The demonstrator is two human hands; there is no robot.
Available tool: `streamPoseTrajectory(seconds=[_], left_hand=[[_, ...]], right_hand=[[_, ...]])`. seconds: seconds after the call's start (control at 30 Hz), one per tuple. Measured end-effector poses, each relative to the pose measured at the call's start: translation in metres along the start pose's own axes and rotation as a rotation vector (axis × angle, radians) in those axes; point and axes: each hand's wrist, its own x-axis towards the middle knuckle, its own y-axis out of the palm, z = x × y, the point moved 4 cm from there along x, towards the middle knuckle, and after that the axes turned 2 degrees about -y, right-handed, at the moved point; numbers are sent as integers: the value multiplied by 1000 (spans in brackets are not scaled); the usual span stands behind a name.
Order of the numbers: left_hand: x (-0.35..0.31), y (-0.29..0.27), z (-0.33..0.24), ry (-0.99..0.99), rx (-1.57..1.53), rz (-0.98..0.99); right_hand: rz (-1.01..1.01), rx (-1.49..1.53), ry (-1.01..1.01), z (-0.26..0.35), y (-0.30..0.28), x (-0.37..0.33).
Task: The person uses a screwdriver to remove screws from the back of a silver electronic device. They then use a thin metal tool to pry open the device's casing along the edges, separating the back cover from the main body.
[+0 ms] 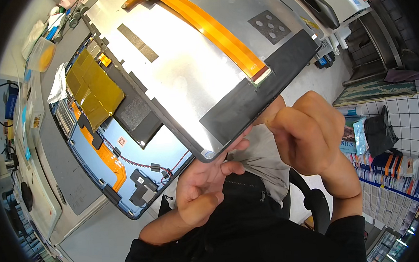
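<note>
A tablet display panel (186, 70) is raised at a tilt, its silvery back toward me. A wide orange ribbon cable (213, 30) runs across it to a black strip along the edge. My left hand (201, 191) is palm up at the near corner, its fingers curled behind the panel's edge. At the right part of that edge is my right hand (310, 137), closed, its fingertips partly hidden by the panel. Beside and partly under the panel lies the tablet's blue back housing (150, 146), with a yellow-taped block (94, 90), an orange flex cable (108, 161) and thin twisted wires.
The housing lies by a grey work surface (81, 187). A crumpled white wipe (58, 85) touches its far edge. A clear tub (41, 55) with something yellow stands at the back left. Stacked packages (389, 168) fill a rack at right, and a black chair arm (314, 201) is near my lap.
</note>
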Motion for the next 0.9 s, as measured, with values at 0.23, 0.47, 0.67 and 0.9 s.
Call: streamPoseTrajectory(seconds=[0.23,0.47,0.67,0.9], left_hand=[[0,0,0,21,7,20],[0,-2,0,38,25,64],[0,-2,1,33,15,47],[0,-2,1,22,9,32]], right_hand=[[-14,20,28,0,-5,3],[-1,60,92,-1,-12,4],[157,213,198,-1,-17,9],[170,97,74,4,-12,3]])
